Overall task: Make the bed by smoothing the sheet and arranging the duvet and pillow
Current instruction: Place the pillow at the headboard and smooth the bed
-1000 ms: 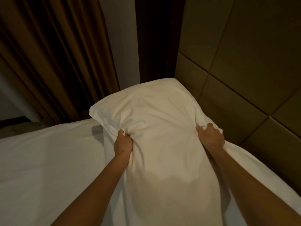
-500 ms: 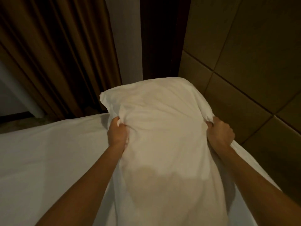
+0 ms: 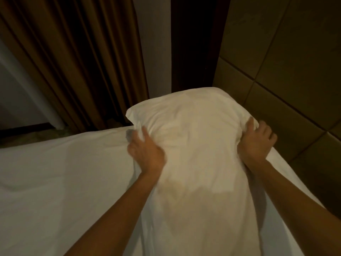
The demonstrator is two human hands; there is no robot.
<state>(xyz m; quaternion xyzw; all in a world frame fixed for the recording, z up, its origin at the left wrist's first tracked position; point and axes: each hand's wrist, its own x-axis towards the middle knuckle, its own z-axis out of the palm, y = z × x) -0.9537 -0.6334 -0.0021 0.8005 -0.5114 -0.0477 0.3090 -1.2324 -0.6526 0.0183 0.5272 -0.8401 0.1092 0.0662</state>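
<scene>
Change since earlier frames: both hands have loosened from the fists that clenched bunched fabric half a second ago and now lie flatter against the pillow's two long edges.
View: head camera, looking down along both bare forearms.
Pillow [image 3: 199, 145]: white. It lies lengthwise away from the person on the right part of the bed, just beside the headboard. Its far end shows in front of the dark panel, and its near half is in shadow.
Left hand [image 3: 145, 154]: on the pillow's left edge, where it meets the sheet. The thumb is raised against the fabric and the fingers are spread towards the sheet. The hand is blurred by motion, and no fabric can be seen clenched in it.
Right hand [image 3: 256, 141]: on the pillow's right edge near the far corner. The thumb lies on the top face, and the fingers are spread and mostly straight over the side, between pillow and headboard. It presses rather than clenches.
Sheet [image 3: 64, 182]: white, covering the mattress left of the pillow, with soft creases. A narrow strip also shows to the pillow's right.
Headboard [image 3: 286, 71]: padded olive-brown panels with dark seams, along the right.
Curtain [image 3: 73, 61]: brown and pleated, beyond the bed's far edge on the left.
Wall strip [image 3: 155, 52]: pale, between the curtain and the dark panel.
Dark panel [image 3: 193, 43]: vertical, just left of the headboard.
</scene>
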